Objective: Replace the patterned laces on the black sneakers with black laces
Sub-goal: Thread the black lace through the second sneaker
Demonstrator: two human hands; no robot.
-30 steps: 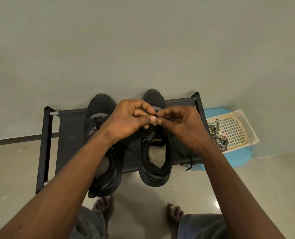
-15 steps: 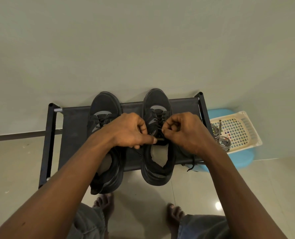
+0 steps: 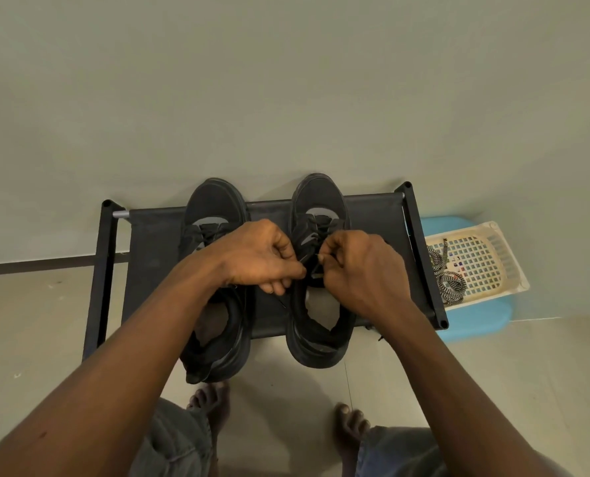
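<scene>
Two black sneakers stand side by side on a black fabric rack, toes toward the wall. The left sneaker has black laces near its toe. Over the tongue of the right sneaker my left hand and my right hand each pinch an end of a thin black lace. Another lace end hangs below my left hand. The patterned black-and-white laces lie coiled in a cream basket at the right.
The basket sits on a blue plastic stool beside the rack. A plain wall rises right behind the rack. My bare feet stand on the tiled floor just in front of the sneakers.
Both hands have come down from above the toe to the tongue of the right sneaker and drawn slightly apart, still pinching the black lace. The toe and upper lacing show now.
</scene>
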